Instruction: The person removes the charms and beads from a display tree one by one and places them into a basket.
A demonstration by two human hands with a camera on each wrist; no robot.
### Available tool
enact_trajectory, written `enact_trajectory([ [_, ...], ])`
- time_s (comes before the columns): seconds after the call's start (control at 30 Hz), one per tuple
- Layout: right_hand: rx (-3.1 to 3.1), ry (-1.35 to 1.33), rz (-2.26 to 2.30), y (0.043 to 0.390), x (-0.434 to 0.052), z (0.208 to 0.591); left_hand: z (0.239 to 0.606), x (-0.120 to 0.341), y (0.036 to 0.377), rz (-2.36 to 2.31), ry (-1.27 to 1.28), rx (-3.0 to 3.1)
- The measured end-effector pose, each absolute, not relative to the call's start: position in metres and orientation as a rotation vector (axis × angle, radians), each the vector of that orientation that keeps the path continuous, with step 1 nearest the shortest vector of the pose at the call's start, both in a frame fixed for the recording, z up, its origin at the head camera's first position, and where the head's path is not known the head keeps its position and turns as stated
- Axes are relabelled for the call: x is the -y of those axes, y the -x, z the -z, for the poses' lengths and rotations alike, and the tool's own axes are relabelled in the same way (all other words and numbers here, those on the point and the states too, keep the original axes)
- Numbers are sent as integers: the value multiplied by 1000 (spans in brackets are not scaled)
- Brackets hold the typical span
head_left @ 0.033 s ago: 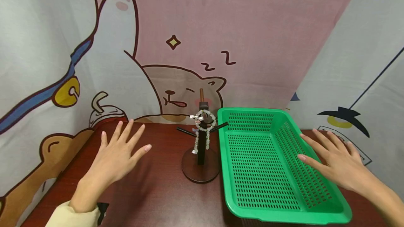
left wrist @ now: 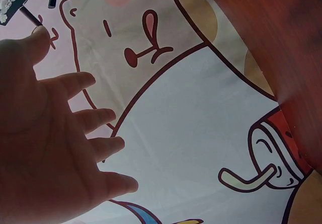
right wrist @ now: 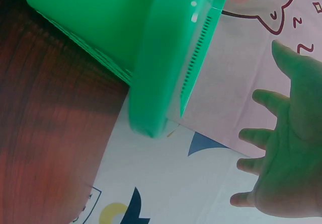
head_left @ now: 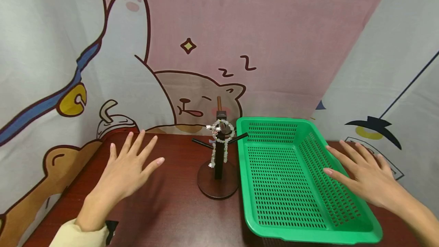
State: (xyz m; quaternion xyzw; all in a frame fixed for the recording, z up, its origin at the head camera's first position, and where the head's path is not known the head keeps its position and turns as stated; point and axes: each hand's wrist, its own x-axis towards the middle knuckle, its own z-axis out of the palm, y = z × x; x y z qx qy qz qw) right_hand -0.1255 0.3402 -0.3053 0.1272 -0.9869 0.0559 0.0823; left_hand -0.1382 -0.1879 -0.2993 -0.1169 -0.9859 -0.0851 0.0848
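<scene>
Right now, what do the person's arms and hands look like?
The left hand and right hand are bare, no rings or gloves showing. A cream-coloured fabric sleeve ends at the left wrist; a small black piece shows beside it. No sleeve shows on the right arm.

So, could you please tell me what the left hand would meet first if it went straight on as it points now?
Most likely the printed cloth behind the table; the left hand points towards it with nothing visible between, though depth is unclear.
</scene>
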Motion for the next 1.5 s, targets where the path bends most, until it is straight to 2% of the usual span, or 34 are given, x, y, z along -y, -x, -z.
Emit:
enact_trajectory([
  [0.9,2970,-359,-154,126,-340,303,298,190,138,280,351,2966],
  [1.23,3056,-488,-513,131,-332,288,292,184,146,571,574,2857],
  [1.5,3020,-656,-633,132,-322,280,294,165,162,823,656,2718],
])
